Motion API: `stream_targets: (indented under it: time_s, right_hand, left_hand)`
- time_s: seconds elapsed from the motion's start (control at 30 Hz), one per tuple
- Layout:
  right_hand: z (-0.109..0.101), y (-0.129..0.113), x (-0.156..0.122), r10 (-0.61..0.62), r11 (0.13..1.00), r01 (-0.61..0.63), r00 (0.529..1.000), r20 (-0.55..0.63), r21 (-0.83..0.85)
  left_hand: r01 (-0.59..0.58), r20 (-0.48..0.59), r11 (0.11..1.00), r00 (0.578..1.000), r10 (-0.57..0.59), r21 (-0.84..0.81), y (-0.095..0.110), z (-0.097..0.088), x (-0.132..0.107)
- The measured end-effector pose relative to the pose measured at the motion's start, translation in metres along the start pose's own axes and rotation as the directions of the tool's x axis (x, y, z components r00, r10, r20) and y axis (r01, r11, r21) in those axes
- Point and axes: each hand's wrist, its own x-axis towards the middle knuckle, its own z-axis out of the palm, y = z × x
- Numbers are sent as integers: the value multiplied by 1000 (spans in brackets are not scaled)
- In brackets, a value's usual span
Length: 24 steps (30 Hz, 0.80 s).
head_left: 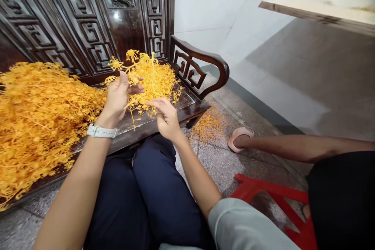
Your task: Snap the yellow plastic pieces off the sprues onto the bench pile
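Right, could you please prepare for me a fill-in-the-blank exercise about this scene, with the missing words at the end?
1. The right hand has a bare wrist; a pale strap circles the ____ wrist.
2. The yellow heap nearer the armrest is the ____ of the two.
3. Orange scraps lie on the ____ beside the bench.
4. The stool is coloured ____.

Missing words: left; smaller; floor; red.
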Motion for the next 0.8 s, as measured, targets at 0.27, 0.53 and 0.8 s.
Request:
stream_targets:
  time_s: [0.27,0.53,0.8]
  right_hand:
    - [-1,-17,9,376,856,-303,921,-103,419]
    - [12,-10,1,276,933,-277,960,38,231]
    - [26,10,-8,245,950,-284,937,250,132]
  left_hand:
    - [55,-2,997,998,-55,61,2,-3,-3]
    - [73,-5,994,997,-73,77,8,1,-3]
    - [262,180,965,948,-263,29,23,6,-9]
